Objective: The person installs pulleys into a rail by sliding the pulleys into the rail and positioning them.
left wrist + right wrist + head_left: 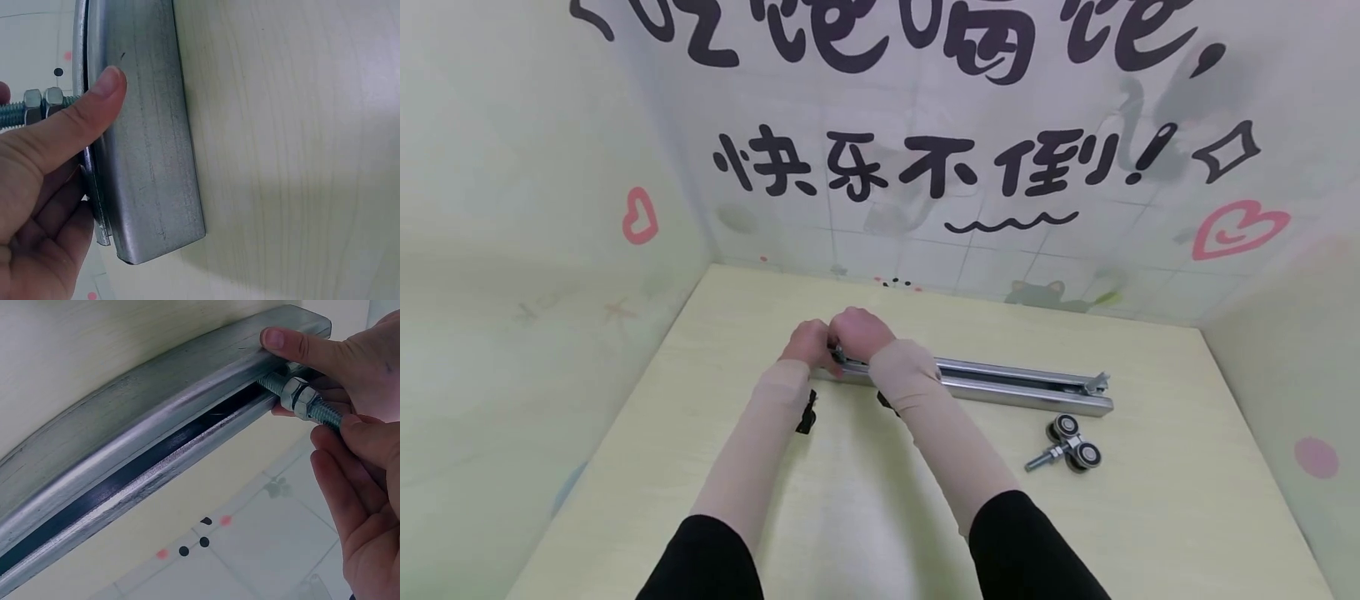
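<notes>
L hand point(37, 206) grips rail point(156, 434) end, thumb flat on top; R hand point(359, 481) pinches threaded bolt point(300, 400) w/ nuts at slot—should keep bolt square to channel, rail steady on tabletop point(865, 500).

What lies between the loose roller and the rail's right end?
Bare tabletop only, in the head view: the roller sits just in front of the rail, apart from it.

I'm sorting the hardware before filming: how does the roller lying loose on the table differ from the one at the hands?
The loose roller lies on the table in front of the rail, untouched; its black wheels and bolt both show. The roller at the hands sits in the rail's slot at its left end, so only its threaded bolt and nuts show, between the left hand and right hand. Both have silver threaded bolts.
</notes>
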Motion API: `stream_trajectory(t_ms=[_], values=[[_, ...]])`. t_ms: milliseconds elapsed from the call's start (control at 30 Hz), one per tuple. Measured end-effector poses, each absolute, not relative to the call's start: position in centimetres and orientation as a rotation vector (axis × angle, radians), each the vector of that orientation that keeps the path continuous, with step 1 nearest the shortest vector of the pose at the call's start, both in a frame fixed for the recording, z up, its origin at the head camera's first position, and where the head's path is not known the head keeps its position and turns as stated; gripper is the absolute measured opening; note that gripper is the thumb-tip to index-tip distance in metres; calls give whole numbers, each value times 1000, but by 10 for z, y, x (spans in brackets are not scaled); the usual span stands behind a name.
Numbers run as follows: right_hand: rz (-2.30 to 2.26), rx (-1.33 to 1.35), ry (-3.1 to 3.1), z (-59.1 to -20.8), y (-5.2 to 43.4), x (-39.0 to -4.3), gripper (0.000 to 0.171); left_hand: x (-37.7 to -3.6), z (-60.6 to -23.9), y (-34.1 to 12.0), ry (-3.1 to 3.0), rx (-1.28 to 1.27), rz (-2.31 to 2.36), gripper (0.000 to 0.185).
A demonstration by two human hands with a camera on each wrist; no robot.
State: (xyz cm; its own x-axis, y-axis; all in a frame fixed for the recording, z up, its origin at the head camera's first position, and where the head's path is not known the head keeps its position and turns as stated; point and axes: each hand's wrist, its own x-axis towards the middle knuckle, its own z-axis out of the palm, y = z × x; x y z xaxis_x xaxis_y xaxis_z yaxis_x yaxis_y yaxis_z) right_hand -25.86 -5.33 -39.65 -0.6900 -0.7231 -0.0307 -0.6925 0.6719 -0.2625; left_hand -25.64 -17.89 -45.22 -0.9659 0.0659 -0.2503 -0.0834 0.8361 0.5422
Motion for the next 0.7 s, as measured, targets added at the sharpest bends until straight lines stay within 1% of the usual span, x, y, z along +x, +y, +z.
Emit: stream_trajectory(t_ms=[167, 400, 500, 700], values=[[-356, -1138, 2742, -398, -54, -257, 26, -254, -452, -180, 2773, -17, 814, 37], [-352, -1113, 2721, -398, -50, -257, 23, -254, -456, -179, 2711, -29, 904, 40], [-330, -1108, 2728, -397, -48, -257, 23, -255, -457, -180, 2707, -25, 937, 42], [-307, -1106, 2730, -396, -39, -259, 24, -253, -455, -182, 2683, -12, 1008, 52]])
